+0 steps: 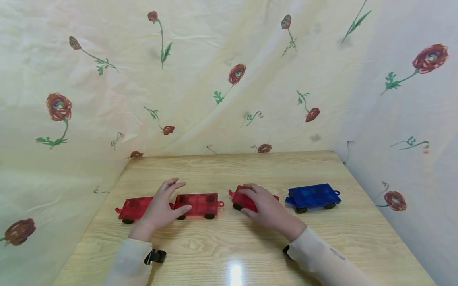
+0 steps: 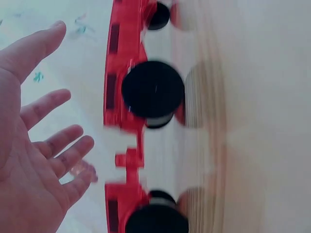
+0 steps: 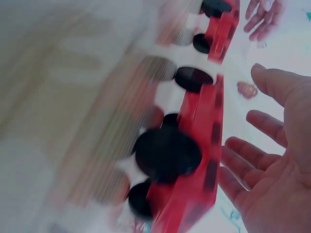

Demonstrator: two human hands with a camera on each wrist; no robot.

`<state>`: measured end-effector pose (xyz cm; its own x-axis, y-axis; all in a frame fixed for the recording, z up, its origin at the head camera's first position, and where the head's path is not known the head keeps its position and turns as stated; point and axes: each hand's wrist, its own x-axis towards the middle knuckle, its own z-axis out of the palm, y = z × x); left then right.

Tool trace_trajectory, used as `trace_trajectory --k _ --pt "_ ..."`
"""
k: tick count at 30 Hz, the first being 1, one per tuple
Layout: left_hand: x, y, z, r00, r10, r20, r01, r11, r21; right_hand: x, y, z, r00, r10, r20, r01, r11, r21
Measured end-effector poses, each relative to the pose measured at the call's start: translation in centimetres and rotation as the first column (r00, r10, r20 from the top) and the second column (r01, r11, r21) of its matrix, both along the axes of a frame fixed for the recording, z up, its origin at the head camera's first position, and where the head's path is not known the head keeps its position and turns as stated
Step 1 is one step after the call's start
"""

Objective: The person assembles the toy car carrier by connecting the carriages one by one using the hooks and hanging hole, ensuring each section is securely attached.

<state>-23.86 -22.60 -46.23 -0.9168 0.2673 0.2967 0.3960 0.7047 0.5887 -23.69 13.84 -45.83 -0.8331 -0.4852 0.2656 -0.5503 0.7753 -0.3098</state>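
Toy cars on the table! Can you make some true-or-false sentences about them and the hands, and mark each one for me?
1. The right hand covers part of a red car in the head view. True.
2. Only two cars are red. False: three are red.
3. The blue car has black wheels. True.
4. The blue car is at the left end of the row. False: it is at the right end.
5. The left hand is a tight fist. False: its fingers are open.
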Motion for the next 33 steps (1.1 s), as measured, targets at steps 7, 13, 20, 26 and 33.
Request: trace_trajectory --k 7,13,20,26,33 --pt "0.3 2.0 -0.1 1.0 -0.026 -0.008 0.026 0.999 -0.046 0.4 2.5 -0.3 0.997 -0.076 0.026 0.076 0.997 -0.002" --pt "0.6 3.4 -0.2 0.999 -0.04 0.002 0.04 0.996 -0.078 0.7 3.8 -0.2 0.995 -0.095 0.026 0.095 0.995 -0.003" --pt "1.0 4.6 -0.2 0.998 -0.044 0.033 0.048 0.992 -0.121 0.9 4.8 -0.5 0.99 -0.132 0.054 0.133 0.991 -0.013" --pt "1.2 5.3 -0.3 0.997 -0.067 0.037 0.072 0.987 -0.142 1.0 5.3 -0.9 0.991 -0.127 0.041 0.128 0.992 -0.016" --pt "1.4 5.6 -0.7 0.996 -0.082 0.039 0.088 0.974 -0.207 0.9 5.7 -1.2 0.99 -0.125 0.065 0.126 0.992 -0.013"
